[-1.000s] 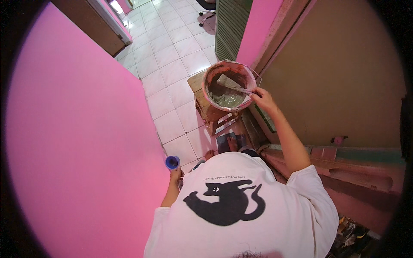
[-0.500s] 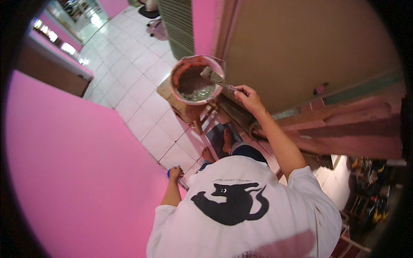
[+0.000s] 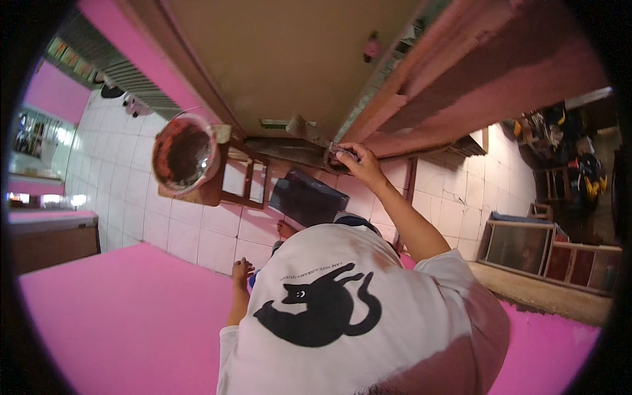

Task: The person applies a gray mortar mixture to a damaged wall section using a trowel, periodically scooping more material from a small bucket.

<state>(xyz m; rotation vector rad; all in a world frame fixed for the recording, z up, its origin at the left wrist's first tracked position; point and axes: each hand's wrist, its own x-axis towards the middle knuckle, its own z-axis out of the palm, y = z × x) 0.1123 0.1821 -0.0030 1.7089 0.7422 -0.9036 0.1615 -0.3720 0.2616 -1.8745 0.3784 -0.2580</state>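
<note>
My right hand [image 3: 361, 164] is closed round the handle of a trowel [image 3: 304, 130], its blade coated with grey mortar. The blade is held up in front of the brown panel, near the bottom end of the reddish-brown frame. Low at my left side, my left hand [image 3: 242, 270] has its fingers curled. A bit of blue shows beside it, mostly hidden by the hand and my shirt. To the left of the trowel, a round orange-red bucket [image 3: 212, 148] with grey wet mortar inside stands on a wooden stool [image 3: 249, 184].
A dark mat [image 3: 308, 197] lies on the white tiled floor [image 3: 181, 227] by my feet. The brown panel [image 3: 276, 59] rises ahead, with the reddish-brown frame [image 3: 447, 85] to its right. A pink wall surface [image 3: 131, 303] is close at left. A low cabinet [image 3: 520, 247] stands at right.
My view has turned right, so the bucket now sits further left. My right hand has carried the trowel from over the bucket to the foot of the panel and frame.
</note>
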